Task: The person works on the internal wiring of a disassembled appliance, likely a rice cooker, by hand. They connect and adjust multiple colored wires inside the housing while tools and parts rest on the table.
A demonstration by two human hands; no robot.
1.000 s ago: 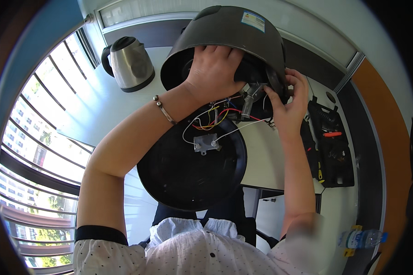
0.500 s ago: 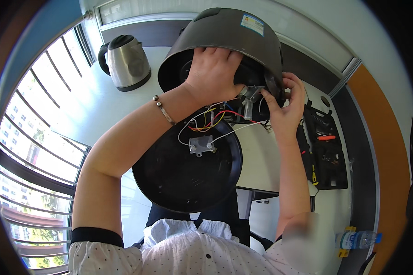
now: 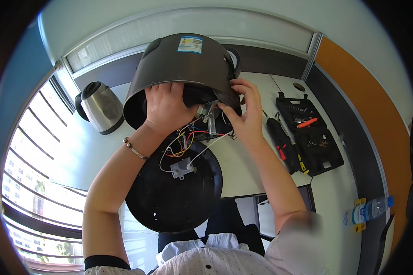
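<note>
Up in the air over the table [image 3: 243,169] is the dark cooker shell [image 3: 181,68], tipped open-end down toward the person. Below it hangs the black base plate [image 3: 174,192], tied on by coloured wires [image 3: 186,140]. The left hand [image 3: 167,107] is spread wide, palm flat inside the shell's rim. The right hand [image 3: 245,114] curls half-closed, fingertips pinching the shell's edge by a metal bracket [image 3: 211,120].
</note>
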